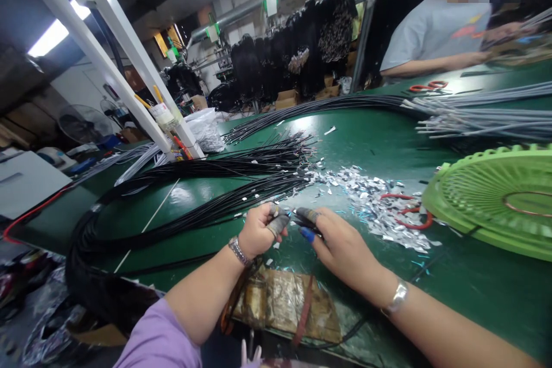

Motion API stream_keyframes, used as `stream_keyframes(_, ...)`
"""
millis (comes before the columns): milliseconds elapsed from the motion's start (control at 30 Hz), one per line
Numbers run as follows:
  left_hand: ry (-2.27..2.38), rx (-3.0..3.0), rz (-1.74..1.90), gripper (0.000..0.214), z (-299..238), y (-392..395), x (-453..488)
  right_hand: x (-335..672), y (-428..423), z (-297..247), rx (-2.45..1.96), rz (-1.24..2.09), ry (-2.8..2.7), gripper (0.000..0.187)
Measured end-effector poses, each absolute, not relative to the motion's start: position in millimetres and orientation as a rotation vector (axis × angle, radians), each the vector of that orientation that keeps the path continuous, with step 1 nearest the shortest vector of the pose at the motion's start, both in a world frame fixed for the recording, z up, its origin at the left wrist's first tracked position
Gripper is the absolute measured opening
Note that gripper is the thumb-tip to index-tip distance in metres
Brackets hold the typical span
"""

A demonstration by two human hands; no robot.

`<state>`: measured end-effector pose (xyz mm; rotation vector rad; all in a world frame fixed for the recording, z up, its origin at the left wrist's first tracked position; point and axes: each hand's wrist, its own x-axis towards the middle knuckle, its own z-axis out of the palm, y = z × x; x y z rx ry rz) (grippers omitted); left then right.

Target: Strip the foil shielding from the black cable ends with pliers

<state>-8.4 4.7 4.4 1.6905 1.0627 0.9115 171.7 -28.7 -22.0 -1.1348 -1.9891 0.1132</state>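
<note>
My left hand point(264, 229), with wrapped fingertips, is closed in a pinch around the end of a black cable point(194, 263), mostly covered by the fingers. A bit of blue shows at its fingertips. Close by on the right, my right hand point(334, 241) has its fingers pressed together, grey wraps on the fingers and a blue one on the thumb. What it grips, if anything, is too blurred to make out. Beyond both hands lie bundles of black cables point(241, 198) with their ends pointing right. Silvery scraps point(366, 195) and bits of blue are scattered past my right hand.
A green plastic basket point(487, 184) sits at right, beside red-handled scissors point(414, 221). Grey cables point(470, 118) lie behind it. A taped block point(293, 302) is at the near edge. White posts point(116, 63) rise at left. Another person point(435, 34) works across the table.
</note>
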Motion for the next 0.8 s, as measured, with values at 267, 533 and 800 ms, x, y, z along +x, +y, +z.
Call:
stream_keyframes(267, 1.102, 2.265, 0.981, 0.012, -3.6, 3.0, -13.1, 169.5, -28.3, -25.6, -1.165, 0.109, -1.991, 0.016)
stream_keyframes(533, 1.091, 2.504, 1.023, 0.013, -7.8, 4.0, -14.3, 164.3, -28.6, -24.3, -1.146, 0.099, -1.987, 0.016)
stream_keyframes(800, 1.145, 2.213, 0.934, 0.013, -0.5, 0.9, -12.6, 170.2, -29.1, -19.3, -1.132, -0.048, -2.075, 0.018)
